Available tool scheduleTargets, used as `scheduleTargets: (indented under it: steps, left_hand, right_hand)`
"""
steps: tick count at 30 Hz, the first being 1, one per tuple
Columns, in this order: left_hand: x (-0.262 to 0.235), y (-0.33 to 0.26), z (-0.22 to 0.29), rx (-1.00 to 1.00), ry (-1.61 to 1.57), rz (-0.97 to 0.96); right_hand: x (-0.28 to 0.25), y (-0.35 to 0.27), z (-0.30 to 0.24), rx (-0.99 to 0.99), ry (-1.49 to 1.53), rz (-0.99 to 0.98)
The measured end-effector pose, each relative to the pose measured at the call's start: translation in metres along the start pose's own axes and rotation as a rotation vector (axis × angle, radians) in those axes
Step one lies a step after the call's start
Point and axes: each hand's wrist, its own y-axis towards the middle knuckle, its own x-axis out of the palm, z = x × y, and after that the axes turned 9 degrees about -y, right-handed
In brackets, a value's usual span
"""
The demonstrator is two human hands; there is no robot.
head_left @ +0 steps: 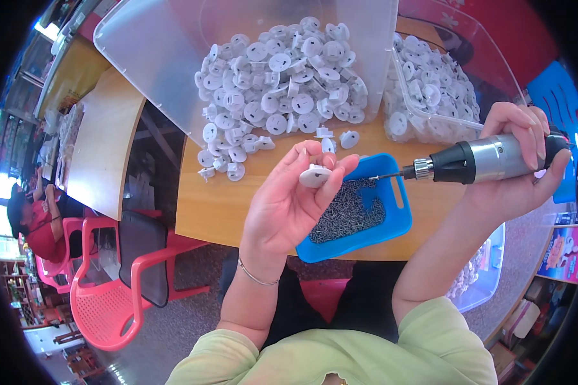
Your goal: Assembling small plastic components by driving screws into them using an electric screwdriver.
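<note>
My left hand (pixel 289 192) pinches a white round plastic part (pixel 315 178) between thumb and fingers, just above a blue basket (pixel 399 226). Wrapped around a silver and black electric screwdriver (pixel 494 158), my right hand (pixel 517 138) holds it level with the bit facing left. The bit's tip is over the basket, apart from the white part; a small screw seems to sit on it. Many small dark screws (pixel 348 215) fill the basket. Beyond my left hand, a heap of similar white parts (pixel 282 77) spills from a tipped clear bin (pixel 154 38) onto the wooden table (pixel 202 205).
A second clear bin (pixel 494 58) of white parts stands at the far right. Lower right, a bluish tub (pixel 488 292) sits beside the table. To the left are a pink chair (pixel 103 314), another table (pixel 103 141) and a seated person in red (pixel 42 231).
</note>
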Motion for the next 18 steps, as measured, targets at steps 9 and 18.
scheduleTargets:
  steps: [9, 18]
  left_hand:
    - [0.013, 0.001, -0.011, 0.117, 0.261, 0.04]
    - [0.01, -0.004, -0.017, 0.157, 0.674, 0.01]
  right_hand:
    - [-0.001, 0.001, 0.001, 0.006, 0.035, 0.053]
    - [-0.006, 0.002, 0.006, -0.008, -0.078, 0.08]
